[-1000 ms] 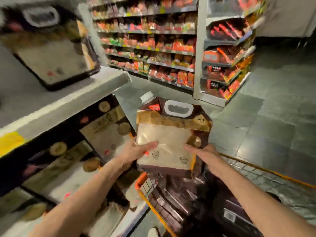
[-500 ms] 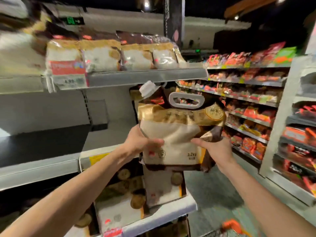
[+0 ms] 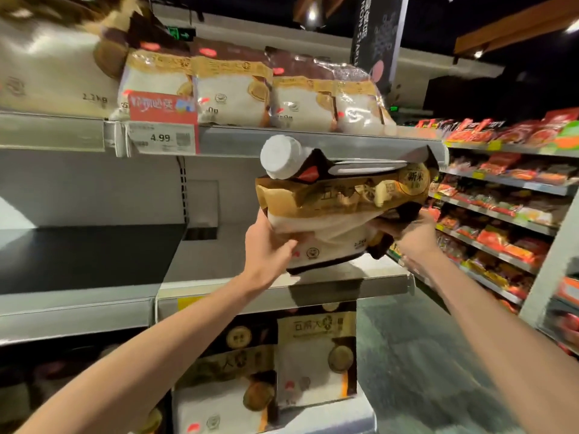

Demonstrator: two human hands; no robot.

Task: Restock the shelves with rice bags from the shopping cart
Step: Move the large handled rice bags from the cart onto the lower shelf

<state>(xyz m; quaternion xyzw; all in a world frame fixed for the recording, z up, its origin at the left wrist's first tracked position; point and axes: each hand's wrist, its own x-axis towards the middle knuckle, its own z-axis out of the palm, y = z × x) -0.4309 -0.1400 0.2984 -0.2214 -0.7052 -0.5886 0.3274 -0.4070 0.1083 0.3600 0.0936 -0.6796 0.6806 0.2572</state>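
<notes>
Rice bag (image 3: 338, 195): a brown, gold and white pouch held up between both hands, in front of the gap between the upper and middle shelves, towards their right end.
Bag's tilt: tipped over, its gold band facing me and its white handle seen almost edge-on just under the upper shelf (image 3: 313, 142).
Cap (image 3: 280, 156): a white screw cap at the bag's top left corner, overlapping the front rail of the upper shelf.
Bag's base: low over the middle shelf (image 3: 344, 288), with a shadow beneath it; I cannot tell whether it touches.
Left hand (image 3: 266, 249): its grip is closed on the bag's lower left side, thumb laid across the white front.
Right hand (image 3: 410, 236): its grip is closed on the bag's lower right corner, fingers curled under the dark edge.
Upper shelf stock: 4 smaller rice bags (image 3: 232, 89) stand in a row, with a larger blurred one to their left.
Price tag (image 3: 161, 137): reads 4.99, clipped to the upper rail below a red card (image 3: 163, 109).
Middle shelf, left part: a dark panel (image 3: 87, 255) lies on it.
Lower shelf: large rice bags (image 3: 316, 355) of the same design stand upright below the held one.
Far aisle (image 3: 501, 183): shelves of red and orange packets on the right.
</notes>
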